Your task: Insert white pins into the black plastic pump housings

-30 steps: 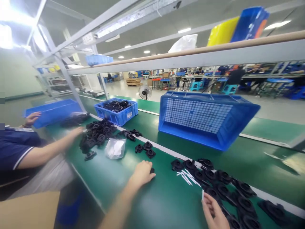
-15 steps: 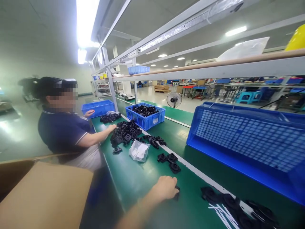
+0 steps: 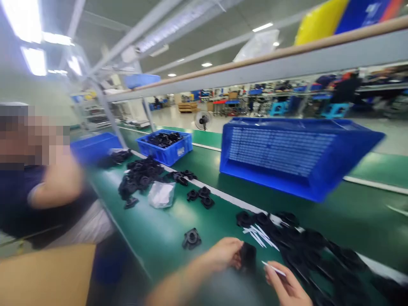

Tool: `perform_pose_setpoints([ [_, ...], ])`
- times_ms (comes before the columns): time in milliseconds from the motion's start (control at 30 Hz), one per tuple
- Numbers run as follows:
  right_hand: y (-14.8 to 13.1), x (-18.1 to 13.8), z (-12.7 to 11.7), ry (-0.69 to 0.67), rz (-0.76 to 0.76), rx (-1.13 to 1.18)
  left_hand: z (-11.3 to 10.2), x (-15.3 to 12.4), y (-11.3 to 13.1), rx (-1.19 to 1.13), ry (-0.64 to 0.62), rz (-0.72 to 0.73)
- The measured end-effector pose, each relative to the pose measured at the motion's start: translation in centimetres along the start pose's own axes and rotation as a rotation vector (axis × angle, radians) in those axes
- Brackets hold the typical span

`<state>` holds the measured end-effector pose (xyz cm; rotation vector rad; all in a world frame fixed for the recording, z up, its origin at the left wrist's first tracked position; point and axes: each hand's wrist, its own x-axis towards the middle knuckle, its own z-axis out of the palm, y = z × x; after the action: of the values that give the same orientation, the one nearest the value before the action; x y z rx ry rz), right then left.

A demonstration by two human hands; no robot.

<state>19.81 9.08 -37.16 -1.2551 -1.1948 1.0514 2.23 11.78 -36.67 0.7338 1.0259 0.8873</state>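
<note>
My left hand (image 3: 225,253) is closed around the edge of a flat black plastic part (image 3: 248,256), which is blurred. Just to the right, my right hand (image 3: 289,284) pinches a thin white strip (image 3: 273,268), its tip pointing toward the black part but apart from it. Beyond my hands, several loose white strips (image 3: 259,236) lie crossed on the green work surface. A spread of black parts (image 3: 306,244) runs along the right side. One black part with a round raised centre (image 3: 191,239) rests alone, left of my left hand.
An empty-looking blue crate (image 3: 270,182) lies tipped on its side across the bench (image 3: 165,229). Farther off are a blue bin (image 3: 165,158) of black parts, a heap of them (image 3: 140,176) and a white plastic bag (image 3: 161,194). A co-worker (image 3: 19,187) and a cardboard box (image 3: 47,274) are at left.
My view has swung right. My left hand has left one black part on the bench and now holds another. My right hand has come into view with a white strip. The co-worker's arm has risen.
</note>
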Motion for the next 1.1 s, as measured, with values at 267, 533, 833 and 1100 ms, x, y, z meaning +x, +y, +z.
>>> perform_pose_setpoints([
  [267, -1.2, -1.4, 1.0, -0.045, 0.076, 0.122, 0.7, -1.5, -0.1, -0.044, -0.081, -0.058],
  [533, -0.1, -1.7, 1.0, -0.087, 0.021, 0.040, 0.8, -1.4, 0.2, -0.086, -0.063, -0.073],
  [833, -0.5, -2.2, 1.4, -0.142, -0.133, -0.156, 0.4, -1.4, 0.0, -0.117, -0.096, -0.077],
  [1100, -0.2, -2.1, 1.3, -0.142, -0.203, -0.252, 0.4, -1.4, 0.2, -0.108, -0.091, -0.079],
])
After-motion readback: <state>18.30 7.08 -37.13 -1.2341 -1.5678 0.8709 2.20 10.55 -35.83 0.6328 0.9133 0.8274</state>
